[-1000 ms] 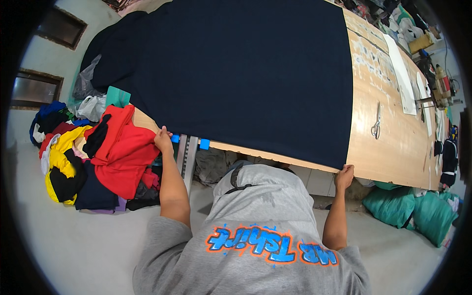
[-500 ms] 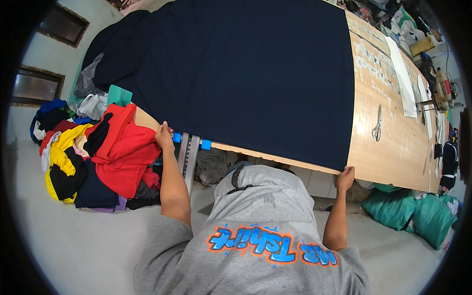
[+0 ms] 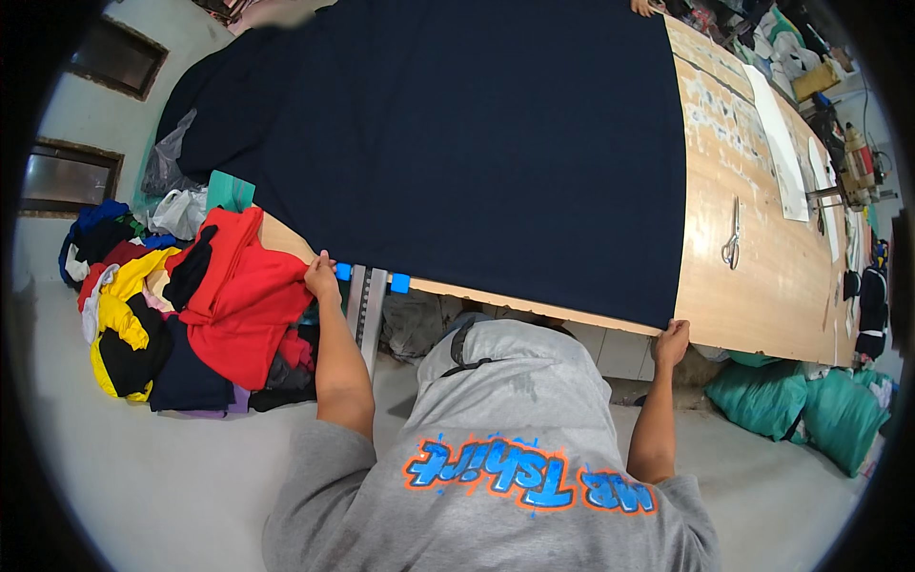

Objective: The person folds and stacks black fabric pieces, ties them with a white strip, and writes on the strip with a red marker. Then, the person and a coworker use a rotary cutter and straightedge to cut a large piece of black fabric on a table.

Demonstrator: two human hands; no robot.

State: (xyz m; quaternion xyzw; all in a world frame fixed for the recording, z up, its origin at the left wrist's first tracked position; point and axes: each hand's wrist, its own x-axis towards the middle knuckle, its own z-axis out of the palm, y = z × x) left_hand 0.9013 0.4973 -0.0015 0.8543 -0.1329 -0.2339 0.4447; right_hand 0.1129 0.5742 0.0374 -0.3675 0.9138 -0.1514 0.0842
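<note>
Head view: wide fisheye, head-worn, left of a pair; upright, looking down and forward from above the wearer's shirt [image 3: 519,405], which lies nearest; bench [image 3: 772,296] beyond, edges bowed; left hand [image 3: 322,275] and right hand [image 3: 673,342] both within the dark-rimmed field.

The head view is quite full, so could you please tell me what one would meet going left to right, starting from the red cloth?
Red cloth, left hand, metal rail, right hand, scissors, long white strip.
</note>
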